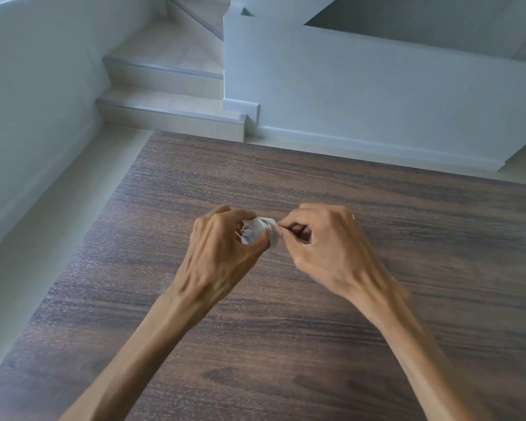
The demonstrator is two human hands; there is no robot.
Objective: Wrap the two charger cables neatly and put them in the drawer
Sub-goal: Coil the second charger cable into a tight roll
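A small white bundle of charger cable [257, 229] is held between both hands above the middle of the dark wooden table [316, 329]. My left hand [222, 250] curls its fingers and thumb around the bundle's left side. My right hand [322, 247] pinches the bundle's right end between thumb and forefinger. Most of the cable is hidden inside the hands. No second cable and no drawer are in view.
The table's far edge runs across the view, its left edge slanting down to the left. Beyond it lie a pale tiled floor [43, 238], steps [170, 113] at the back left and a white wall [377, 95].
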